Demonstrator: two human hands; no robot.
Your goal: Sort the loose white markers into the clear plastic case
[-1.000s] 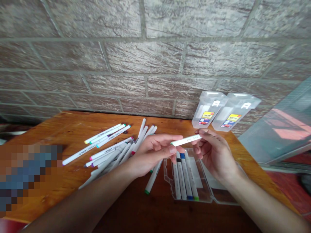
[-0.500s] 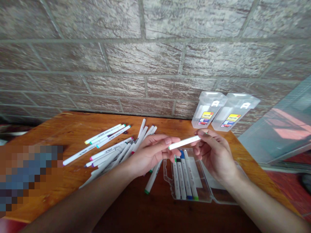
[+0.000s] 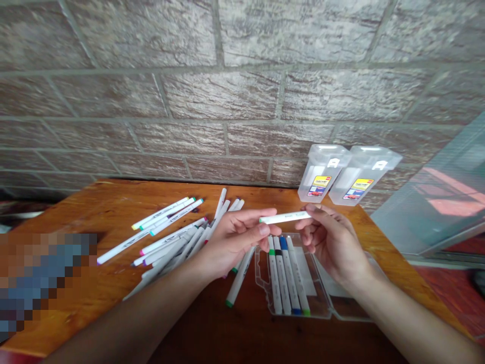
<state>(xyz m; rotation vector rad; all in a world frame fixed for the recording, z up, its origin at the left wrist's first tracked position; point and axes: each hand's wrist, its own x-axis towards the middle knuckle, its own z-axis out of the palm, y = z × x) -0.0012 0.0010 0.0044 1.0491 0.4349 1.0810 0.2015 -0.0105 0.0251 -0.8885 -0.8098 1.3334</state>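
Observation:
In the middle of the head view, a white marker (image 3: 286, 218) with a green end is held level above the table. My right hand (image 3: 339, 237) pinches its right end between thumb and fingers. The other end lies between the parted thumb and index finger of my left hand (image 3: 231, 240); whether they touch it I cannot tell. Below the hands, an open clear plastic case (image 3: 322, 303) lies on the table. Several white markers (image 3: 288, 278) with green, black and blue bands lie side by side in its left half. My right forearm covers part of the other half.
A loose pile of white markers (image 3: 166, 253) with coloured ends spreads over the left of the wooden table (image 3: 109, 199). One green-ended marker (image 3: 240, 278) lies beside the case. Two upright translucent containers (image 3: 316, 174) stand by the brick wall (image 3: 250, 96) at back right.
The marker has turned to a more level angle and its printing now shows. My left thumb has dropped below the marker's end, and the left fingers have spread apart.

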